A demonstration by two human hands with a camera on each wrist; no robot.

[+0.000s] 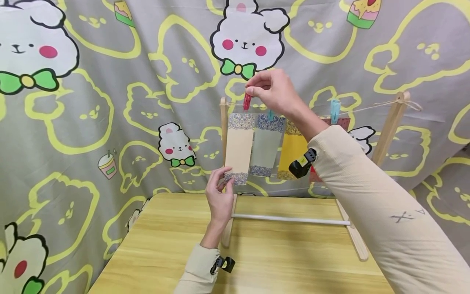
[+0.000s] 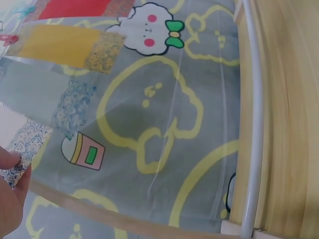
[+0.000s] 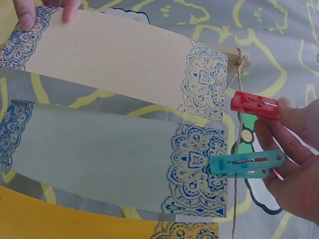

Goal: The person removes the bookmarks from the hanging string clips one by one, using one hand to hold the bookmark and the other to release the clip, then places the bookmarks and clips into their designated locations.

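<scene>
My left hand (image 1: 219, 200) pinches the lower end of a cream paper card (image 1: 239, 151) with blue lace-patterned ends, which stands upright below the string (image 1: 367, 107). Up at the string, my right hand (image 1: 275, 90) pinches a red clothespin (image 3: 254, 104) between thumb and fingers. In the right wrist view the clothespin's tip overlaps the string, just off the card's patterned top edge. Beside the cream card hangs a pale grey-green card (image 3: 99, 154), clipped to the string by a teal clothespin (image 3: 246, 163). The left wrist view shows only the thumb and part of the left hand at the card's corner.
Farther right hang a yellow card (image 1: 290, 149) and a red card (image 1: 342, 123) under a light blue clothespin (image 1: 335, 111). Wooden posts (image 1: 390, 126) carry the string, with a white rod (image 1: 290, 219) low between their feet. Behind the wooden table (image 1: 165, 241) hangs a patterned curtain (image 1: 139, 122).
</scene>
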